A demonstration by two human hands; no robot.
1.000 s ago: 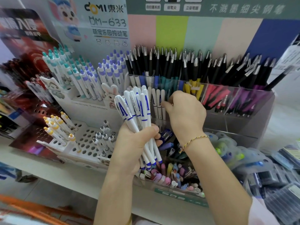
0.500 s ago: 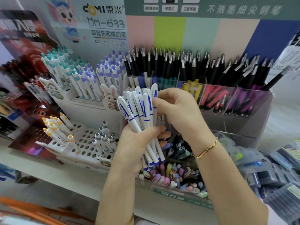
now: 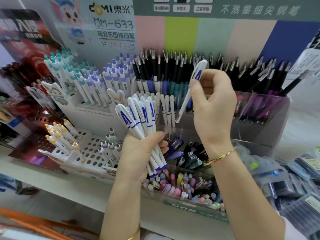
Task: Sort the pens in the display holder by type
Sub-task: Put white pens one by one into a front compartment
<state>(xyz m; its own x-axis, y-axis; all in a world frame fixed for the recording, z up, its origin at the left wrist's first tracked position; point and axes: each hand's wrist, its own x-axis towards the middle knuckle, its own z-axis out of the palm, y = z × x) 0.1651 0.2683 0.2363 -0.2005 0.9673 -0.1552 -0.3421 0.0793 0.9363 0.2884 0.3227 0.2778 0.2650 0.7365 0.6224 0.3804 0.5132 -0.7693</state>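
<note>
Above display holder [image 3: 270,135]: pen bundle [image 3: 138,118] in left hand [image 3: 138,156], single pen [image 3: 185,101] in right hand [image 3: 214,108].

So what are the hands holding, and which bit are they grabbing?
The left hand grips a bunch of white-and-blue pens around their lower barrels. The right hand pinches one matching pen just below its blue clip.

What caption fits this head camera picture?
Left hand grips a bundle of white-blue pens; right hand holds another pen above the holder.

One left hand [image 3: 138,153], one right hand [image 3: 213,108], one single pen [image 3: 183,103] (bundle [image 3: 138,116] too tight to count).
</note>
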